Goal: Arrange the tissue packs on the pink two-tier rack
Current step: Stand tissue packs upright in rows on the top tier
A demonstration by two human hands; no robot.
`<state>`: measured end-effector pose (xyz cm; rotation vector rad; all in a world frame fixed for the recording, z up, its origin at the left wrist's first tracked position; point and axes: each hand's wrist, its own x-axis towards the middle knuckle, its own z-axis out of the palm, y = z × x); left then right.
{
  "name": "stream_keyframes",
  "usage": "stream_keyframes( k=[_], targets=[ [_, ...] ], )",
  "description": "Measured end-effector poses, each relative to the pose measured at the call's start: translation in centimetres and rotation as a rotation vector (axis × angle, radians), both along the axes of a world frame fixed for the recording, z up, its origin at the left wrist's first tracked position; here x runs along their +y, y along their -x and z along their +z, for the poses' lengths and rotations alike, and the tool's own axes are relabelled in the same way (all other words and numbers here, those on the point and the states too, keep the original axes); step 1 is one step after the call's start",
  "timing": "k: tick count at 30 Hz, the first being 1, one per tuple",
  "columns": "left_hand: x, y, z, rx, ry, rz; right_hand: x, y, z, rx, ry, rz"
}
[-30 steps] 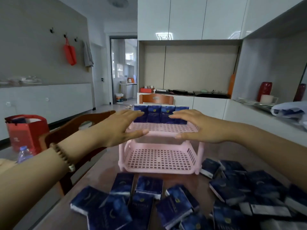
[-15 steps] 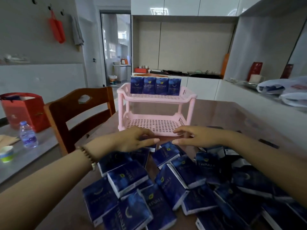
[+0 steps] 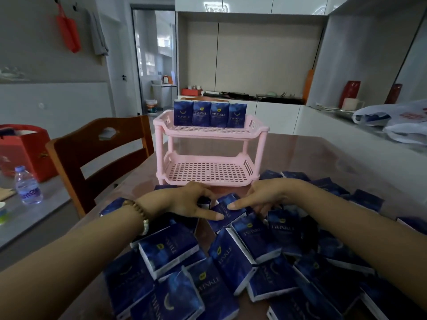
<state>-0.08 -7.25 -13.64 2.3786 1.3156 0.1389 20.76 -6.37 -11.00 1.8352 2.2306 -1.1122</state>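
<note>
Near edge of the brown glossy tabletop (image 3: pixel 300 153): heap of dark-blue rectangular tissue packs (image 3: pixel 231 262) | just past it my left hand (image 3: pixel 184 202) pinches one blue pack (image 3: pixel 227 213), thumb and fingers round it | right hand (image 3: pixel 265 197) touches that pack, grip I cannot tell | beyond, pink plastic two-tier rack (image 3: pixel 211 135), four upright packs (image 3: pixel 210 114) along its top tier's back edge

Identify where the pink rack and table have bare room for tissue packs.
Lower tier: wholly bare between its side walls. Top tier: bare strip between the four standing packs and front rim. Table: bare right of the rack; crowded with loose packs in front.
</note>
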Motion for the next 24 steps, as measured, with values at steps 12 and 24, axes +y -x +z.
stream_keyframes(
  k=[12,24],
  targets=[
    [-0.2,-0.5,0.1,-0.534,0.083,0.084,0.4,-0.7,0.7,0.578,0.008,-0.123],
    [-1.4,0.6,9.8,-0.987,-0.096,0.239,-0.5,2.2,8.6,0.866,-0.381,0.098]
  ],
)
